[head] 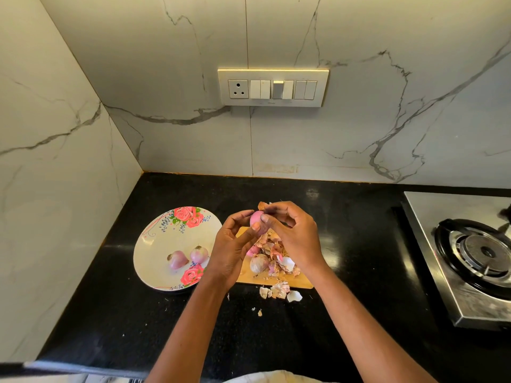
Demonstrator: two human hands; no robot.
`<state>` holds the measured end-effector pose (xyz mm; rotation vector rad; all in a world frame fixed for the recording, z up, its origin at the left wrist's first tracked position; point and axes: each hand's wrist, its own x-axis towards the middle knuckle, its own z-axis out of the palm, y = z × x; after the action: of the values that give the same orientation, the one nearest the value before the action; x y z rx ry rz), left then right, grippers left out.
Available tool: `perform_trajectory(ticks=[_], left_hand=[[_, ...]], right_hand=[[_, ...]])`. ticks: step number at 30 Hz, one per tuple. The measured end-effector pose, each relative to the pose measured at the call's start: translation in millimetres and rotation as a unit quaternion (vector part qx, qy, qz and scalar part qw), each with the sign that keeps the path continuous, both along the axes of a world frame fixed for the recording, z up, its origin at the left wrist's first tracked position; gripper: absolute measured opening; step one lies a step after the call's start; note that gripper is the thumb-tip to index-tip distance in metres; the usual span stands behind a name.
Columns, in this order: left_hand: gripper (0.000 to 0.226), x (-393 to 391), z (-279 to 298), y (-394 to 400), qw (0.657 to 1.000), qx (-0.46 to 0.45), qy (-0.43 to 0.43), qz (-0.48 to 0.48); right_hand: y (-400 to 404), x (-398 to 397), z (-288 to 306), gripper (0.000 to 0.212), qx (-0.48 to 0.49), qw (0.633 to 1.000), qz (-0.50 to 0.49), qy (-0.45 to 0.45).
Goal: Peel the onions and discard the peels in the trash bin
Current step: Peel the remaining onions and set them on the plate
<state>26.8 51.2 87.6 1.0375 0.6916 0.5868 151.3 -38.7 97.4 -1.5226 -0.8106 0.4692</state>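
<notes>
My left hand [232, 244] cups a small pink onion [256, 218] from below, fingers curled round it, thumb against its near side. My right hand [293, 236] comes in from the right, fingertips pinching a scrap of dry brown peel [262, 205] at the top of that onion — peel partly lifted off, onion mostly bare and glossy. Both hands are held above the far left end of a wooden cutting board [301, 283] on the black countertop [124, 299].

On the board under my hands: a heap of loose onion peels [275, 251], pinkish and tan, with one unpeeled onion [259, 262] lying at its left side, touching the heap. A few more peel scraps [279, 290] sit on the counter just off the board's near edge, plus tiny flakes nearer to me.

Left of the board, touching or nearly touching it — can't tell, my wrist covers the gap — a white plate [154, 244] with a rose print. Two peeled onions on it, a left one [177, 259] and a right one [199, 254], close together near the plate's right side.

Far right: a steel gas stove [428, 217] with a black burner [481, 251]. On the marble-pattern wall behind, a switch panel [273, 87] with a socket.
</notes>
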Motion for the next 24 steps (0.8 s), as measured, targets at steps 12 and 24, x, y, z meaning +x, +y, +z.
perform_trajectory(ticks=[12, 24], left_hand=[[0.043, 5.1, 7.3, -3.8, 0.999, -0.041, -0.017, -0.010], [0.050, 4.1, 3.5, -4.3, 0.990, -0.127, -0.059, 0.007]], right_hand=[[2.6, -4.5, -6.3, 0.012, -0.024, 0.994, -0.040, -0.096], [-3.5, 12.3, -17.1, 0.017, -0.056, 0.995, -0.085, -0.012]])
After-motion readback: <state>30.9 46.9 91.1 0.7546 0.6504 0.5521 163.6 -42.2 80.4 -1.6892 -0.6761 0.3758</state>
